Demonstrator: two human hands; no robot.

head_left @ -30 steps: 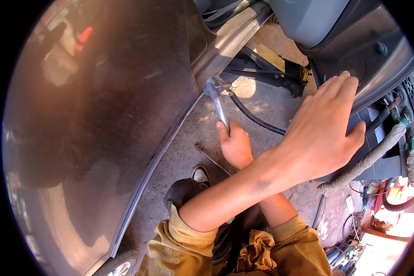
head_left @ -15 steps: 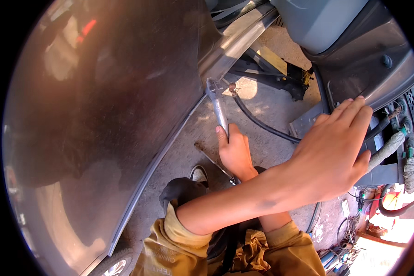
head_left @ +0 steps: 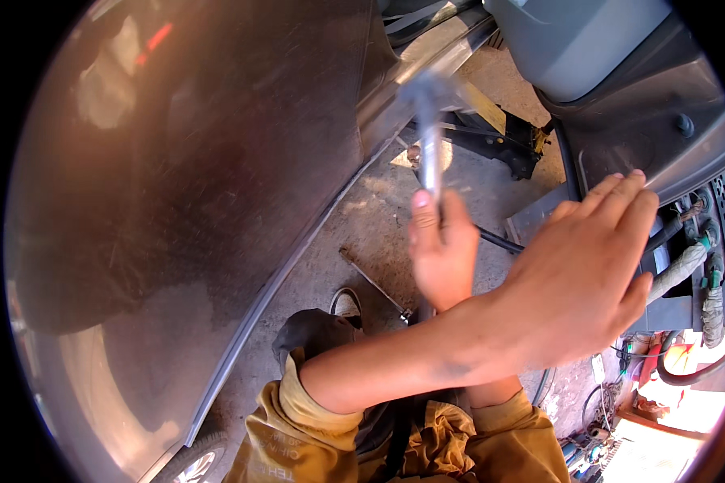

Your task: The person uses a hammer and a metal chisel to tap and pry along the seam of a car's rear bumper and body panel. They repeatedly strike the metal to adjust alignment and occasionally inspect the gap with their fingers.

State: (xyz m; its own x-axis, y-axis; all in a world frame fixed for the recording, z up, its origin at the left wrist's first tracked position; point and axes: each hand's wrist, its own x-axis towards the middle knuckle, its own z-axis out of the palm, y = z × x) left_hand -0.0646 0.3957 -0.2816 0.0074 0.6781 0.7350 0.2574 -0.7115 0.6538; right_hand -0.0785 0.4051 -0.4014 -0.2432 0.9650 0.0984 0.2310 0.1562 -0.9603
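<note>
My left forearm crosses over my right. My left hand (head_left: 580,266) reaches to the right, its fingers extended onto the dark metal edge of the car body panel (head_left: 636,137), holding nothing visible. My right hand (head_left: 443,249), beneath it, is closed around the handle of a motion-blurred metal hammer (head_left: 431,137), its head raised near the metal sill. Just behind the hammer a small rusty fitting (head_left: 413,154) on a black hose (head_left: 495,237) is partly visible. A large brown car panel (head_left: 177,201) with a metal edge strip lies to my left.
A black and yellow jack-like metal frame (head_left: 519,149) sits beyond my hands. A long metal tool (head_left: 370,282) lies on the concrete floor (head_left: 330,241) by my foot. Wrapped hoses (head_left: 681,266) hang at right; cables and tools are heaped at lower right. A wheel (head_left: 197,467) shows at lower left.
My right hand has moved up and rightward with the hammer, whose head has lifted away from the lower end of the sill. My left hand has shifted slightly down along the right panel.
</note>
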